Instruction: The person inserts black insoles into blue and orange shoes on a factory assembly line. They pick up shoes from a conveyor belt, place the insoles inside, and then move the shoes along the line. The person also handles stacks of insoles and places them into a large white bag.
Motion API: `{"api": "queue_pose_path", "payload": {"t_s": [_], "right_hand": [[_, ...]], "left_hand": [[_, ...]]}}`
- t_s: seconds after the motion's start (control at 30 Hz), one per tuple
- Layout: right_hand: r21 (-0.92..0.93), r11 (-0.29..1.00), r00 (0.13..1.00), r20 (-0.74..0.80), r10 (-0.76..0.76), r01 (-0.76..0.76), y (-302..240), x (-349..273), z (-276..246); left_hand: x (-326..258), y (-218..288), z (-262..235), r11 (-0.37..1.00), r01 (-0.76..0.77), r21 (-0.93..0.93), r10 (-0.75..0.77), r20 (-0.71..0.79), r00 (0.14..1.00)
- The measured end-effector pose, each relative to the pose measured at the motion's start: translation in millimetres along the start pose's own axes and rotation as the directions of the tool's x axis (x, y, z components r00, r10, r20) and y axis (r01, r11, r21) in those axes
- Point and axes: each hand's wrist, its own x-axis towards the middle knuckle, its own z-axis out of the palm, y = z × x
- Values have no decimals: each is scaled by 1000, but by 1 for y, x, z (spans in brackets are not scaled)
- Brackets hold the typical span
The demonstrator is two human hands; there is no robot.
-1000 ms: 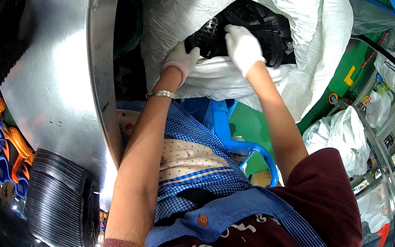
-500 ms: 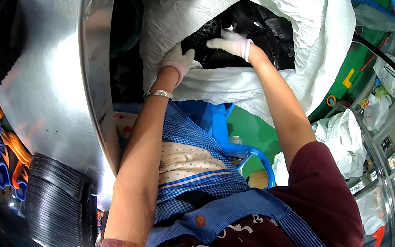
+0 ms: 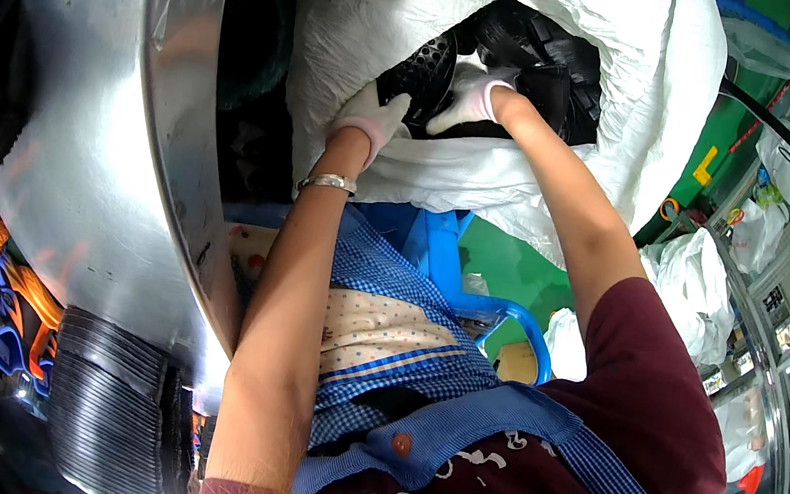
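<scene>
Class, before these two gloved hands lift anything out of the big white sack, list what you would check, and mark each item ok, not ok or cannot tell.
1. Left hand gloved, on the perforated black part: ok.
2. Right hand gloved, inside the white sack: ok.
3. Right hand's grip closed on a part: cannot tell.
4. Sack mouth open: ok.
5. Black part free of the other black pieces: cannot tell.
</scene>
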Motion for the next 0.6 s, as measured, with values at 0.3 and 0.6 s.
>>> {"api": "queue_pose_path", "payload": {"t_s": [0.3, 0.6], "right_hand": [[9, 998, 992, 114, -62, 61, -13, -13, 24], [-37, 999, 992, -120, -30, 26, -42, -62, 26]], "left_hand": [[8, -5, -1, 999, 42, 26, -43, 37, 998], [-6, -2, -6, 996, 53, -66, -53, 1, 999]]}}
